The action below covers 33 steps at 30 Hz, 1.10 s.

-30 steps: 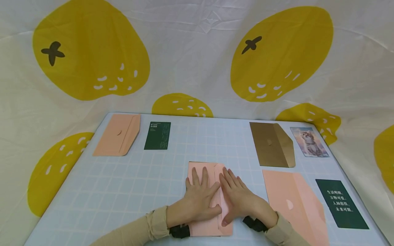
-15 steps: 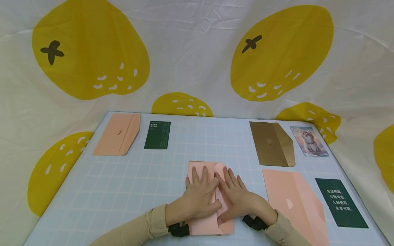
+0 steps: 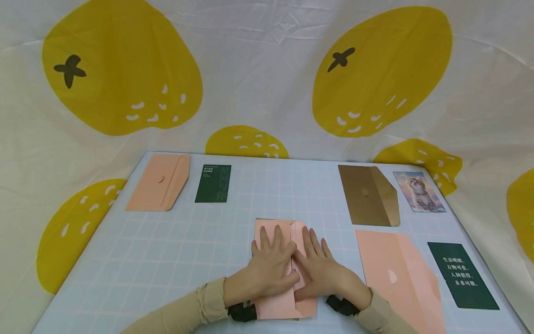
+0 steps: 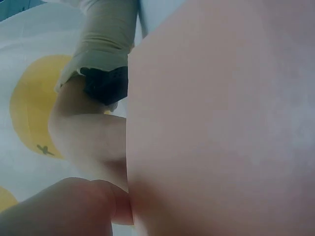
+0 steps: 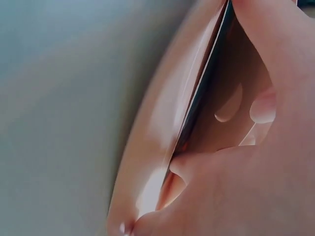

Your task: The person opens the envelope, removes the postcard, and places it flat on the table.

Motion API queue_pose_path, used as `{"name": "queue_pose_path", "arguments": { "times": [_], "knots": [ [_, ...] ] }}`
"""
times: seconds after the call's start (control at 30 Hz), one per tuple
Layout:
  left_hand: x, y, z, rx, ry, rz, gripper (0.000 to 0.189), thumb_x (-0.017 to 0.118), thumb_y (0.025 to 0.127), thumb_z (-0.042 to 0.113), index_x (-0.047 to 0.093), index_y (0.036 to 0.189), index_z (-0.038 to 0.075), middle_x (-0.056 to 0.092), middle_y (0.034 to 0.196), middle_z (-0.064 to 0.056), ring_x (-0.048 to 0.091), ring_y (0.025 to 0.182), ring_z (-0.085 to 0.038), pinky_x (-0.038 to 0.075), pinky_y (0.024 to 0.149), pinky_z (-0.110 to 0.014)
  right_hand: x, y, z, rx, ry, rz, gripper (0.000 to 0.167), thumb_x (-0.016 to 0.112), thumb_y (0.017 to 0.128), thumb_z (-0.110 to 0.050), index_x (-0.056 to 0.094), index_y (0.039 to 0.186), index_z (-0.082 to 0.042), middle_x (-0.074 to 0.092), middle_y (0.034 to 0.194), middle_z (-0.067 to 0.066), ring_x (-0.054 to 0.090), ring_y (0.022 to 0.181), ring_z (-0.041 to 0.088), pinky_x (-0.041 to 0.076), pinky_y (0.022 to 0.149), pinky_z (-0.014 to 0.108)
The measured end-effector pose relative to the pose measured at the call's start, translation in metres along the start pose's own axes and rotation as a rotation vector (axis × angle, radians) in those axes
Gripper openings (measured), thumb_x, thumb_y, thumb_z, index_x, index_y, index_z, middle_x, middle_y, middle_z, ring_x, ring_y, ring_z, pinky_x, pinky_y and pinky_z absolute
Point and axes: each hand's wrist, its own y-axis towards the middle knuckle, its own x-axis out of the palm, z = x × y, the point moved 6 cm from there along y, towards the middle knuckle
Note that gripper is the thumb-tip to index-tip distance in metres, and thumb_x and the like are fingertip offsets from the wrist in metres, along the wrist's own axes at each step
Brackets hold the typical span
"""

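A pink envelope (image 3: 275, 306) lies in front of me, its flap side (image 3: 309, 310) to the right. Slivers of a brown edge peek out beneath it. My left hand (image 3: 272, 271) rests on the envelope's body with fingers spread, its index finger and thumb reaching to the opening edge. On the flap lies my right hand (image 3: 323, 271), fingers mostly straight, its index fingertip and thumb near that same edge. In the right wrist view, the opening gapes and a thin dark edge (image 5: 202, 86) runs along it; what this belongs to is unclear.
Another pink envelope (image 3: 396, 260) lies at right beside a green card (image 3: 463, 276) with white writing. Behind are a brown envelope (image 3: 363, 197) and a kitten card (image 3: 419, 192). A pink envelope (image 3: 156, 183) and green card (image 3: 213, 183) lie at far left.
The flap side shifts slightly right and the opening edge shows more plainly. My right index finger and thumb moved left to the edge; my left index finger bends more.
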Motion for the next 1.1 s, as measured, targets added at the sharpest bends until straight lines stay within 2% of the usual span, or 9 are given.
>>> {"name": "queue_pose_path", "arguments": {
  "times": [0.33, 0.5, 0.8, 1.1],
  "knots": [
    [-0.0002, -0.0002, 0.0002, -0.002, -0.001, -0.001, 0.047, 0.05, 0.088, 0.048, 0.049, 0.126, 0.019, 0.029, 0.152, -0.033, 0.024, 0.131, -0.068, 0.038, 0.085, -0.077, -0.0052, -0.0024, -0.0042, -0.006, -0.042, 0.03, 0.112, 0.083, 0.07, -0.055, 0.03, 0.156, -0.006, -0.01, 0.159, 0.033, -0.008, 0.146, 0.049, 0.005, 0.111, 0.069],
    [0.0005, 0.0005, 0.0002, -0.007, 0.0, -0.002, 0.045, 0.052, 0.087, 0.048, 0.049, 0.122, 0.019, 0.03, 0.151, -0.032, 0.025, 0.131, -0.068, 0.038, 0.085, -0.077, -0.0052, -0.003, -0.0042, -0.013, -0.04, 0.037, 0.109, 0.083, 0.071, -0.053, 0.032, 0.155, -0.005, -0.009, 0.159, 0.034, -0.007, 0.146, 0.05, 0.004, 0.11, 0.07],
    [0.0002, -0.001, 0.0004, -0.003, -0.005, 0.005, 0.047, 0.052, 0.087, 0.048, 0.05, 0.124, 0.02, 0.03, 0.151, -0.033, 0.025, 0.131, -0.067, 0.038, 0.085, -0.077, -0.0035, -0.0026, -0.0047, 0.021, -0.047, 0.035, 0.104, 0.079, 0.075, -0.053, 0.031, 0.156, -0.009, -0.009, 0.16, 0.03, -0.008, 0.147, 0.047, 0.006, 0.111, 0.07],
    [-0.0003, -0.0012, 0.0008, 0.003, -0.008, 0.002, 0.044, 0.05, 0.089, 0.05, 0.049, 0.121, 0.019, 0.029, 0.151, -0.033, 0.024, 0.131, -0.068, 0.037, 0.085, -0.077, -0.0025, -0.0019, -0.0071, 0.023, -0.078, 0.075, 0.104, 0.077, 0.073, -0.055, 0.033, 0.155, -0.007, -0.003, 0.159, 0.033, -0.002, 0.147, 0.049, 0.012, 0.108, 0.072]
  ]
}}
